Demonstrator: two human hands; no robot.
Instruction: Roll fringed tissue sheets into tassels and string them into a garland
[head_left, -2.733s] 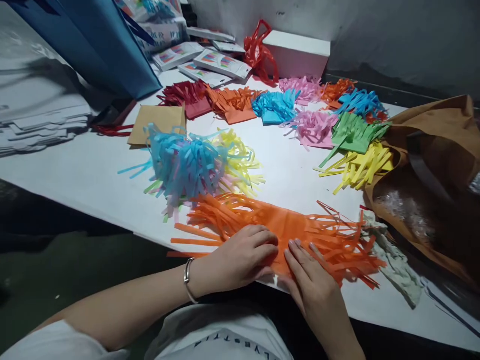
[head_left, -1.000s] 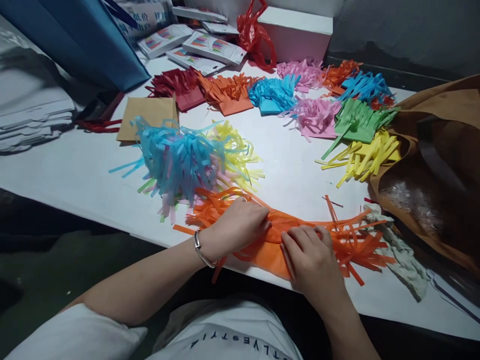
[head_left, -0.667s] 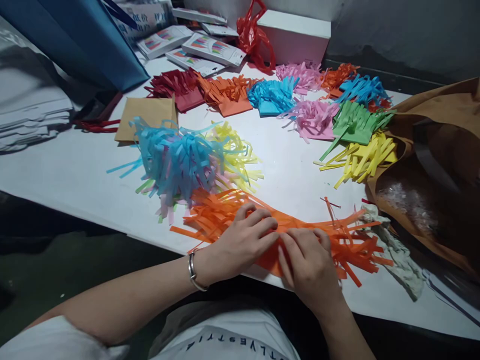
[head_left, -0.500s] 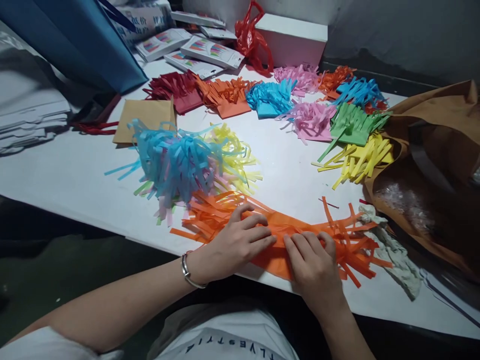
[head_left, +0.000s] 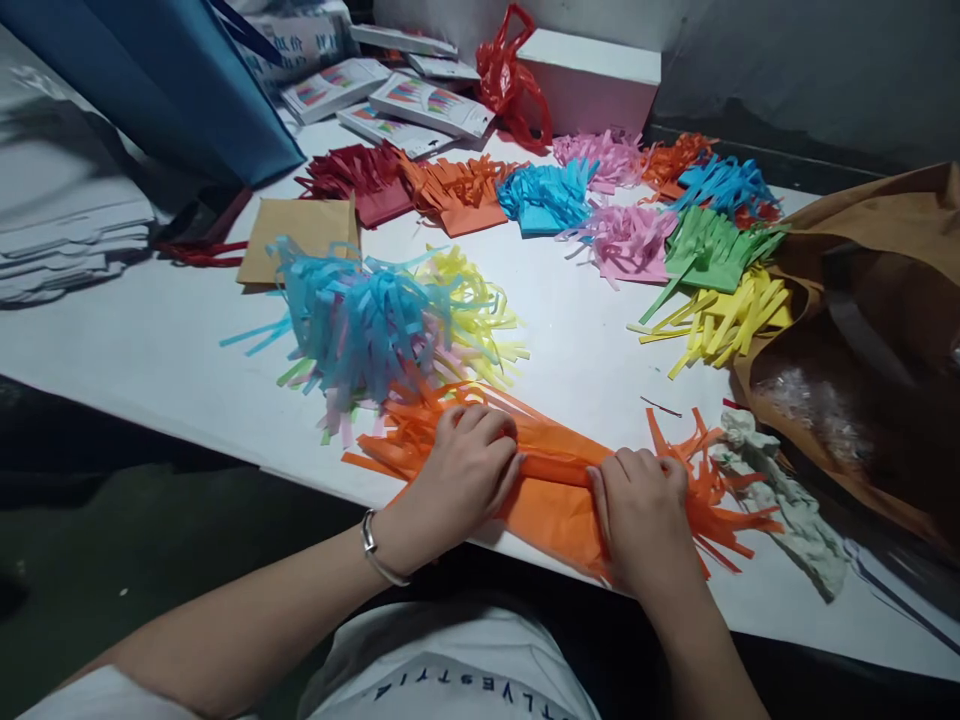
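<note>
1. I am holding an orange sheet of thin, slightly translucent tissue paper [head_left: 559, 515], which is lying on the white table [head_left: 180, 370] near the edge closest to me.
2. Its middle is staying uncut and smooth, with faint creases, while both ends are splitting into long, narrow strips that are curling and crossing.
3. A narrow rolled fold [head_left: 559, 468] is running across the middle between my hands, and a flat flap is spreading from it toward the table edge.
4. My left hand [head_left: 461, 475] is curling its fingers and pinching the fold's left end; a silver metal bangle [head_left: 369, 535] is circling that wrist.
5. My right hand [head_left: 649, 510] is gripping the fold's right end, thumb on the near side, fingers bending over the top.
6. The left strips are lying against a loose bundle of pale blue tissue strips [head_left: 360, 325]; the right strips are reaching a crumpled pale grey-green piece [head_left: 784, 505], whose material I cannot make out.
7. My hands are covering both places where the uncut middle is turning into fringe, and my left palm is hiding from view.
8. The open brown bag [head_left: 892, 270] is running out of view at the right, its dark inside hard to read; the tall blue bag [head_left: 195, 110] is being cut off at the top.
</note>
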